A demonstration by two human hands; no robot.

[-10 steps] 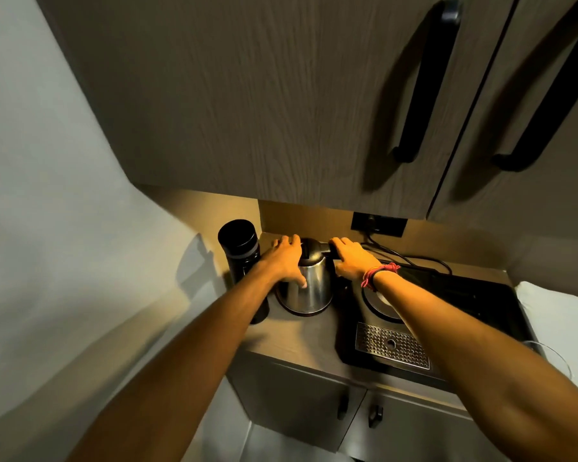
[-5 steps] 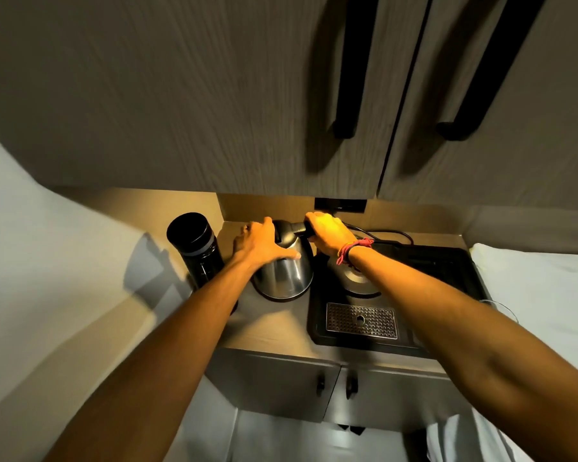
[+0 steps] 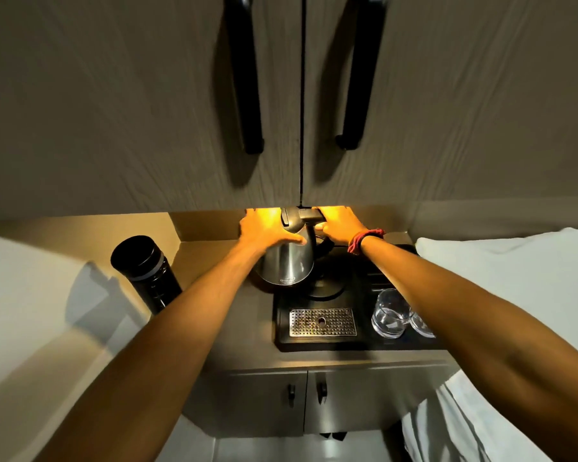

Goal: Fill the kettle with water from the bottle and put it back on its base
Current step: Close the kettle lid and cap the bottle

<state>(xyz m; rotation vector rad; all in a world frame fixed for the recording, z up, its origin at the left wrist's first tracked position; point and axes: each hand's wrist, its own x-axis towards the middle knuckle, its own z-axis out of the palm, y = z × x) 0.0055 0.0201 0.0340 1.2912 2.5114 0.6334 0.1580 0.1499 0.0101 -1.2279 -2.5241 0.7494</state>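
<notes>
The steel kettle with a black lid is at the back of the counter, over the left edge of the black tray. My left hand presses on its upper left side. My right hand, with a red band at the wrist, is shut on the black handle. The round black base lies on the tray, just right of and partly under the kettle; I cannot tell whether the kettle touches it. The black bottle stands capped at the left, apart from both hands.
Two clear glasses stand on the tray's right side and a metal drip grille lies at its front. Upper cupboard doors with long black handles hang low over the kettle. White bedding borders the right.
The kettle has moved right, from the bare counter beside the bottle to the tray's left edge by the base. Both hands have kept their hold on it. The view has swung, bringing the glasses in.
</notes>
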